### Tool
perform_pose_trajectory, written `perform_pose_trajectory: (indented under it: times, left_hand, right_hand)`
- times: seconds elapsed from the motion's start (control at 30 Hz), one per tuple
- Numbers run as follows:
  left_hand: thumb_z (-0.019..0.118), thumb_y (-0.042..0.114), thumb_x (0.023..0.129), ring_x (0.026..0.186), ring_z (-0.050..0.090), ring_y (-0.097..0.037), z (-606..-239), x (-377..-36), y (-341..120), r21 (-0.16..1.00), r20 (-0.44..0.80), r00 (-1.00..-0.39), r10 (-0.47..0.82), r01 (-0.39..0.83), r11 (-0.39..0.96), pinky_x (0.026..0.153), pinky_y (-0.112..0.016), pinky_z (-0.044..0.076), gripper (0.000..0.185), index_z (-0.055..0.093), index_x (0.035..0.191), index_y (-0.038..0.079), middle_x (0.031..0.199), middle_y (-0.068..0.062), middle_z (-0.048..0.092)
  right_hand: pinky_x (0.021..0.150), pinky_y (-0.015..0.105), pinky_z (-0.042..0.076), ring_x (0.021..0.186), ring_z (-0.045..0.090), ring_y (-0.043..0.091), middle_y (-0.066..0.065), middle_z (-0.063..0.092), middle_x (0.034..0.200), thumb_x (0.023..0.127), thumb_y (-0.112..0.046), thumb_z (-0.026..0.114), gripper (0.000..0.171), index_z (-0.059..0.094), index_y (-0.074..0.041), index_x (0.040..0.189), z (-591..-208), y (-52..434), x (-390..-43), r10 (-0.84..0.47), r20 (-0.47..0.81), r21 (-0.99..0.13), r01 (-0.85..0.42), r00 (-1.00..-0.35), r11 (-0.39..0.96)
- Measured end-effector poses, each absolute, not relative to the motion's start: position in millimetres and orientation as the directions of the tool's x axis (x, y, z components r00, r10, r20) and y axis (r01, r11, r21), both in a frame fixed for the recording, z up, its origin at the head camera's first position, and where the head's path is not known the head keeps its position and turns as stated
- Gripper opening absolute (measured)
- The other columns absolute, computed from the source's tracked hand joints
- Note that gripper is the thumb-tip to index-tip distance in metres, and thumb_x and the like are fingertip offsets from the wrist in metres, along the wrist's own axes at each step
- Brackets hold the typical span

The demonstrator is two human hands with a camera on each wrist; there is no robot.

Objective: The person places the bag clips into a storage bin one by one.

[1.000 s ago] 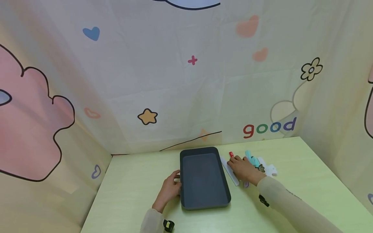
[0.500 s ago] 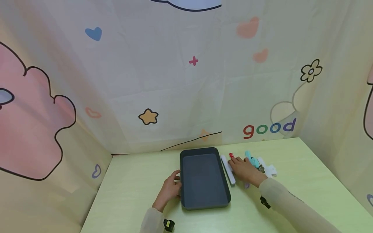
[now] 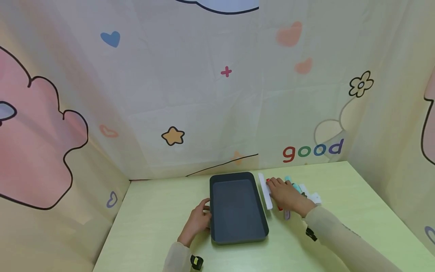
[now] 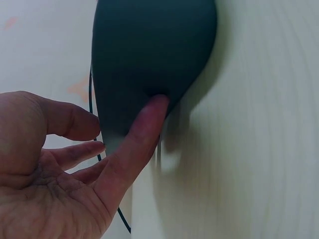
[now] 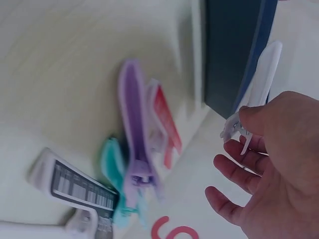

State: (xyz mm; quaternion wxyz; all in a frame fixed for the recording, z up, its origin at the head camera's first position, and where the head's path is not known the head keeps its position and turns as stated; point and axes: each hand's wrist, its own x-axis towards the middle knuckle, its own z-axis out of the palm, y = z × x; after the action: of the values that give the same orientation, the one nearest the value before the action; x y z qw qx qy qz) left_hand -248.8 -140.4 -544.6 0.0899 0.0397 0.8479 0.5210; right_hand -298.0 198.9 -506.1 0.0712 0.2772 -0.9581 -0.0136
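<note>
A dark grey tray (image 3: 238,226) lies in the middle of the pale green table. My left hand (image 3: 205,211) rests against its left wall, and in the left wrist view the thumb (image 4: 147,129) touches the tray's wall (image 4: 149,50) while the other fingers hang loose. My right hand (image 3: 273,187) is just right of the tray and pinches a long white clip (image 3: 265,190) by one end. In the right wrist view the white clip (image 5: 263,74) stands up from the fingertips (image 5: 244,117) beside the tray (image 5: 234,50).
Several more clips lie right of the tray: a red one (image 5: 167,124), a purple one (image 5: 132,114), a teal one (image 5: 112,164) and a white one with a barcode label (image 5: 75,186). Printed fabric walls close in the table at the back and sides.
My right hand has slid the white clip farther from me along the tray's right side and turned it more parallel to the tray. The left hand has stayed put.
</note>
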Motion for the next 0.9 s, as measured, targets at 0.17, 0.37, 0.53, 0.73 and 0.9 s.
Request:
perform_pose_trajectory:
  times: [0.17, 0.37, 0.53, 0.73, 0.9]
  left_hand:
    - [0.047, 0.002, 0.092, 0.111, 0.062, -0.039, -543, -249, -141, 0.887, -0.093, -0.981, 0.167, -0.006, 0.462, 0.052, -0.036, 0.058, 0.058, 0.036, 0.149, 0.003, 0.13, -0.029, 0.056]
    - [0.047, 0.001, 0.092, 0.111, 0.062, -0.04, -544, -251, -142, 0.89, -0.086, -0.982, 0.168, 0.0, 0.456, 0.052, -0.036, 0.058, 0.058, 0.036, 0.149, 0.003, 0.13, -0.03, 0.055]
    - [0.046, 0.001, 0.092, 0.111, 0.062, -0.039, -543, -250, -142, 0.9, -0.104, -0.979, 0.174, -0.018, 0.435, 0.052, -0.037, 0.058, 0.059, 0.035, 0.149, 0.004, 0.132, -0.03, 0.054]
    - [0.047, 0.002, 0.093, 0.11, 0.062, -0.038, -544, -251, -142, 0.909, -0.11, -0.978, 0.175, -0.028, 0.416, 0.052, -0.037, 0.058, 0.058, 0.035, 0.15, 0.005, 0.132, -0.029, 0.053]
    - [0.047, 0.002, 0.093, 0.11, 0.062, -0.037, -548, -250, -142, 0.898, -0.103, -0.98, 0.169, -0.018, 0.44, 0.052, -0.036, 0.058, 0.058, 0.036, 0.149, 0.005, 0.131, -0.029, 0.054]
  right_hand:
    - [0.08, 0.049, 0.049, 0.112, 0.052, 0.03, 0.011, 0.053, 0.123, 0.097, -0.022, 0.059, 0.038, 0.049, -0.002, 0.128, -496, 194, -297, -0.549, 0.186, 0.081, -0.544, -0.815, 0.835]
    - [0.084, 0.049, 0.048, 0.115, 0.052, 0.03, 0.011, 0.053, 0.124, 0.097, -0.024, 0.06, 0.04, 0.049, -0.003, 0.129, -483, 181, -296, -0.554, 0.191, 0.094, -0.547, -0.81, 0.832]
    - [0.085, 0.048, 0.049, 0.115, 0.053, 0.029, 0.01, 0.054, 0.123, 0.097, -0.026, 0.061, 0.041, 0.05, -0.003, 0.129, -474, 168, -295, -0.576, 0.214, 0.131, -0.561, -0.789, 0.817]
    - [0.089, 0.049, 0.048, 0.118, 0.052, 0.028, 0.01, 0.054, 0.125, 0.097, -0.028, 0.06, 0.043, 0.049, -0.003, 0.131, -462, 154, -294, -0.563, 0.184, 0.122, -0.55, -0.805, 0.826]
    - [0.092, 0.05, 0.048, 0.12, 0.051, 0.029, 0.012, 0.053, 0.129, 0.097, -0.028, 0.059, 0.044, 0.049, -0.004, 0.132, -458, 145, -294, -0.563, 0.171, 0.101, -0.554, -0.808, 0.826]
